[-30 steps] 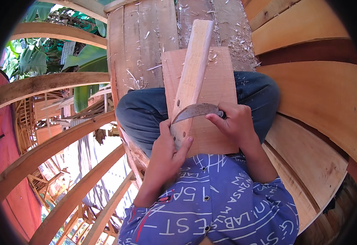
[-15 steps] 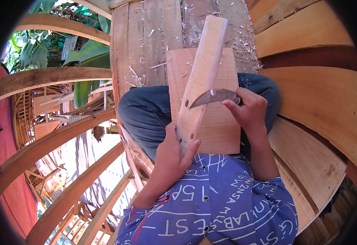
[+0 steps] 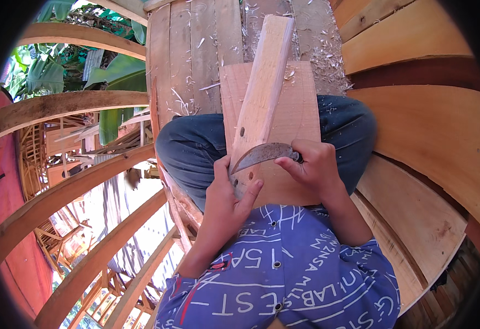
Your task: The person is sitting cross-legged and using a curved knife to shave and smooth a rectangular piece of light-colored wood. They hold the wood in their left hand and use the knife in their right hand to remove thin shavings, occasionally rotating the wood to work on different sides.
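Note:
A long pale wooden bar (image 3: pixel 262 88) with several dark holes near its close end slants away from me. My left hand (image 3: pixel 230 189) is closed round that close end, thumb along one side. In my right hand (image 3: pixel 315 164) is the handle of a curved knife (image 3: pixel 264 154), mostly hidden by the fingers. Its dark, worn blade lies across the bar just ahead of my left hand, the tip close to my left fingers. Beneath the bar, a flat square board (image 3: pixel 300 115) rests across my lap.
Wood shavings (image 3: pixel 327 60) lie scattered over the plank floor (image 3: pixel 179 55) ahead. Curved wooden ribs (image 3: pixel 75 104) rise on the left, with gaps between them showing leaves and stacked timber. Wide curved planks (image 3: pixel 421 120) form a wall on the right. My crossed legs (image 3: pixel 190 159) flank the board.
The knife has come toward me along the bar, from beyond the far hole to near my left hand. The bar has shifted slightly left.

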### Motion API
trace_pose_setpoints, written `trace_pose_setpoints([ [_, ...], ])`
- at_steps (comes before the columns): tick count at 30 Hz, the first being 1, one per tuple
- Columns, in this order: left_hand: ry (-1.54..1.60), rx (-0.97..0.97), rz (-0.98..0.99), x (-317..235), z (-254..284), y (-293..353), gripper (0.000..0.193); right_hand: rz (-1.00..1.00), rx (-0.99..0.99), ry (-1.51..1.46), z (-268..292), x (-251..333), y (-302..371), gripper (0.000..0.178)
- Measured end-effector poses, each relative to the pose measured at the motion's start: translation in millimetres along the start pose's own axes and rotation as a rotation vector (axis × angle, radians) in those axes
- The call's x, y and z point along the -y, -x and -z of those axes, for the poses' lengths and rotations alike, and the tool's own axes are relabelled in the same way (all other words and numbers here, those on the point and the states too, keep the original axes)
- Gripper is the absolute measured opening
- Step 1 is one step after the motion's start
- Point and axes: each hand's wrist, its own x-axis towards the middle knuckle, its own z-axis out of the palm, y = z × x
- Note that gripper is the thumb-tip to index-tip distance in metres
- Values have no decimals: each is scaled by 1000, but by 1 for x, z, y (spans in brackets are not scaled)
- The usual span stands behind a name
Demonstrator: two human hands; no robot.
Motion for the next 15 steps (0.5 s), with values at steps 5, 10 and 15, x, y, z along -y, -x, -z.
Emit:
trace_pose_setpoints([
  [5, -45, -10, -3, -3, 0, 1, 59, 1, -44, 43, -4, -7, -9, 62],
  [10, -20, 22, 1, -8, -3, 1, 60, 54, -166, 179, 2, -22, -23, 64],
  [15, -15, 64, 20, -1, -8, 9, 61, -199, -275, 92, 16, -41, -34, 63],
])
